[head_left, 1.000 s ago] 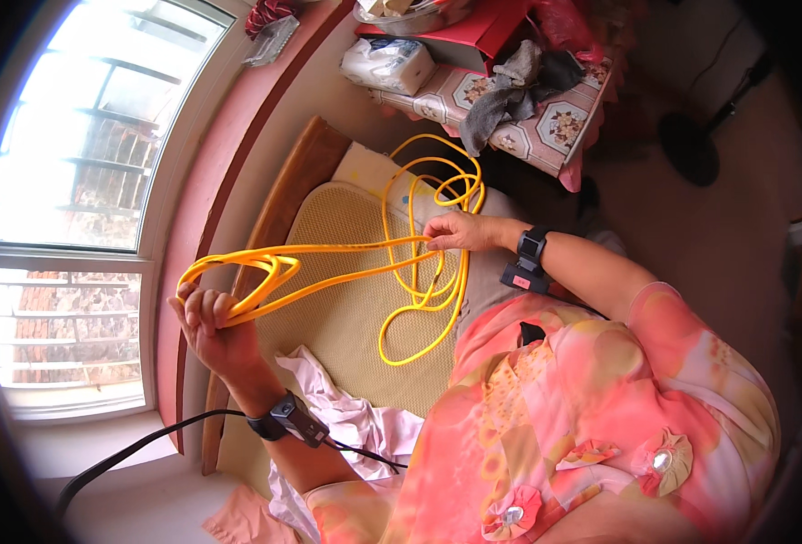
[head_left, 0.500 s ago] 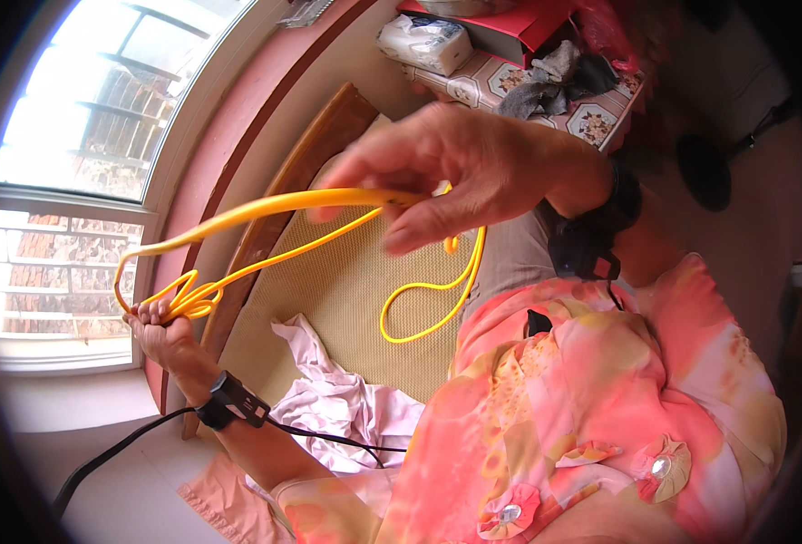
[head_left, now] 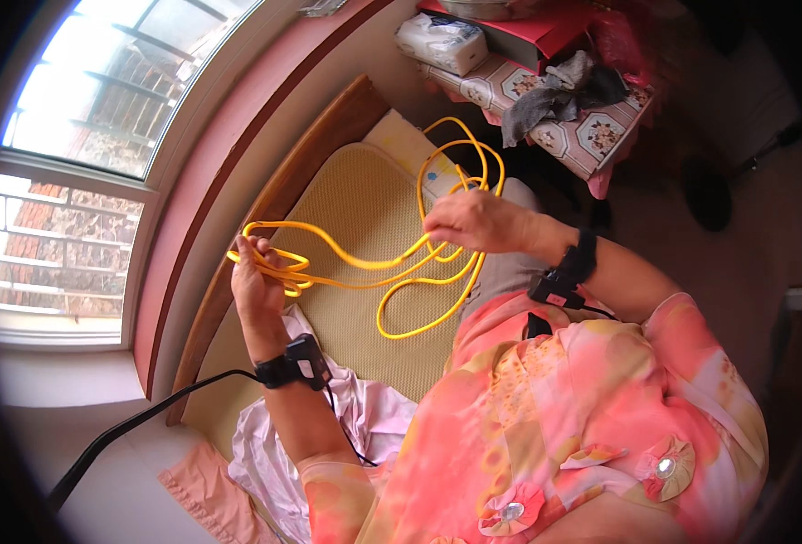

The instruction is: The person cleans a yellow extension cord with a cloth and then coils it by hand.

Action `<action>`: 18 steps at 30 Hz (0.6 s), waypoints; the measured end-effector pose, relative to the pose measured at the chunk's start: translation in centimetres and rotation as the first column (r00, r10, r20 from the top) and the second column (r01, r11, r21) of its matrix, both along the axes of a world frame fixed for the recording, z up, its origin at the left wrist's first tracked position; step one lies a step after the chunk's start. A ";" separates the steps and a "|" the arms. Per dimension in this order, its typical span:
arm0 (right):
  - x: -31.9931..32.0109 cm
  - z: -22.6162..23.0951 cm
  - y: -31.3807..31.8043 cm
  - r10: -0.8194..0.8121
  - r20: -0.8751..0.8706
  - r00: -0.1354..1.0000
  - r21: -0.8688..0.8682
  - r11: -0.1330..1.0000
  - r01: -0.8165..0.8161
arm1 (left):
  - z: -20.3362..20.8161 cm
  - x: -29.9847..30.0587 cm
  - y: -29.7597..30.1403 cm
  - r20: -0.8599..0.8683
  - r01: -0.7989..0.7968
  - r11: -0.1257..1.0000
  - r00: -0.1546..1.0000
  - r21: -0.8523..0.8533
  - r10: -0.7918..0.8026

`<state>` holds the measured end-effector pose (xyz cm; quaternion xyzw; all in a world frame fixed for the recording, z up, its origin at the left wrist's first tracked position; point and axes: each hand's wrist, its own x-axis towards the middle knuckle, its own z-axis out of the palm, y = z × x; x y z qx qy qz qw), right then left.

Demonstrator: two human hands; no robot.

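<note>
A long yellow cord point(head_left: 351, 261) stretches between my two hands above a tan woven mat. My left hand point(head_left: 260, 286) is closed around several gathered loops of it near the wooden edge on the window side. My right hand point(head_left: 476, 221), at the middle, pinches another stretch of the cord. Looser coils rise and curl beyond the right hand, and one loop hangs below toward my lap. Both wrists wear black straps with small boxes and black cables.
Beneath the cord lies the woven mat point(head_left: 364, 349), edged by a wooden board point(head_left: 306, 168). A pale pink cloth point(head_left: 364, 408) is bunched near my left forearm. At the far right, a table with a patterned cover point(head_left: 546, 136) bears a tissue pack point(head_left: 442, 43), a red box and a grey cloth point(head_left: 559, 104).
My right hand has moved down and away from me, its fingers now closed on the cord. My left hand has come right, nearer to it, and the stretch between them sags.
</note>
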<state>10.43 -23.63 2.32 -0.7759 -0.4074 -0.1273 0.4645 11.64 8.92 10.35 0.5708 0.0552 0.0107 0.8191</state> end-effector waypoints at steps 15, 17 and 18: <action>4.9 9.8 2.4 -0.254 0.252 0.934 0.412 0.901 0.134 | -0.6 -3.4 -11.0 0.005 0.476 0.878 0.879 -0.046 -0.476; 5.6 9.0 2.4 -0.191 0.232 0.954 0.370 0.924 0.095 | 0.5 -4.0 -11.1 0.119 0.497 0.853 0.868 -0.161 -0.483; 6.0 8.5 2.4 -0.129 0.210 0.969 0.324 0.944 0.056 | 1.2 -4.0 -10.6 0.157 0.523 0.831 0.852 -0.189 -0.500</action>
